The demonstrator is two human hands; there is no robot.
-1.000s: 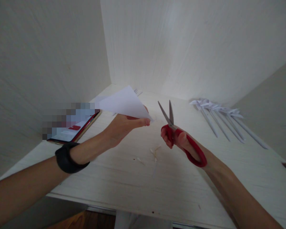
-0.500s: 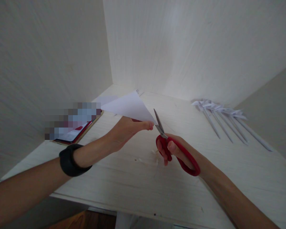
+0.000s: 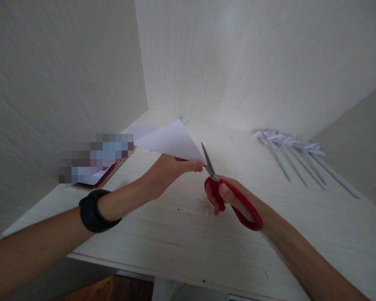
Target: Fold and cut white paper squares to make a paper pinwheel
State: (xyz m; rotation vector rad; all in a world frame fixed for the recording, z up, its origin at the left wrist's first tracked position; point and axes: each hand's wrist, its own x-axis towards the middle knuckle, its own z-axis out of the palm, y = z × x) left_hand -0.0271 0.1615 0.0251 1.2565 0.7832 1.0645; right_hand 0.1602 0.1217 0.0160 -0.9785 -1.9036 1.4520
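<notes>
My left hand [image 3: 169,173] is closed on a white sheet of paper [image 3: 171,138], pinching it near its lower right corner, with the thumb on top. The paper slants up and away to the left above the tabletop. My right hand [image 3: 224,194] grips red-handled scissors [image 3: 246,209], thumb and fingers through the loops. Their metal blades are parted, and the paper's corner lies at the blades, close to my left thumb tip. The fingers of my left hand are mostly hidden beneath the paper.
On the left, a phone-like device [image 3: 95,179] lies against the side wall, partly blurred out. Several rolled paper sticks with folded, pointed white paper ends [image 3: 288,144] rest at the right. Small scraps [image 3: 184,209] lie on the white tabletop [image 3: 163,238]. Panels rise at the back and left.
Almost nothing differs. The hands, paper and scissors hold nearly the same places, with the blades still apart; a faint scrap now shows below my right fingers.
</notes>
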